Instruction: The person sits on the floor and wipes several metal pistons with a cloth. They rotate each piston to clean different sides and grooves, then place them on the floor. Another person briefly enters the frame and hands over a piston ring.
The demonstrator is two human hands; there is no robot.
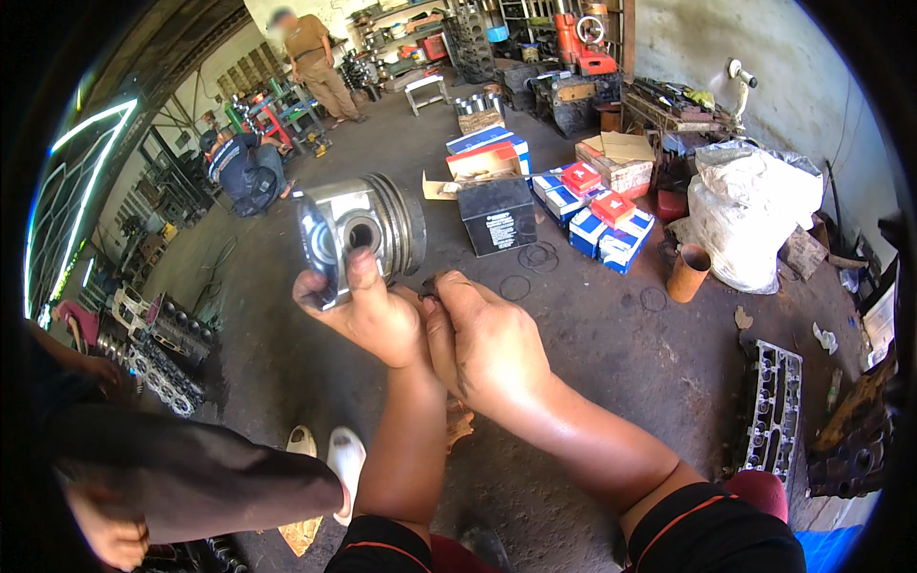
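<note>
An engine piston (390,224) lies sideways in my left hand (374,320), its ring grooves towards the right and its round pin hole facing me. My left thumb rests just below that hole, and the other fingers support the piston from underneath. Close against the left hand and wrist, my right hand (489,339) is closed with thumb and fingers pinched together. Something small and dark shows at its fingertips, too little visible to name.
Beyond my hands stand a black box (497,218), an open carton (485,160) and blue-and-white boxes (611,237). A rusty cylinder sleeve (688,273) is near a white sack (750,215). Someone's leg (201,473) extends from the left; two people (310,53) (239,167) are farther back.
</note>
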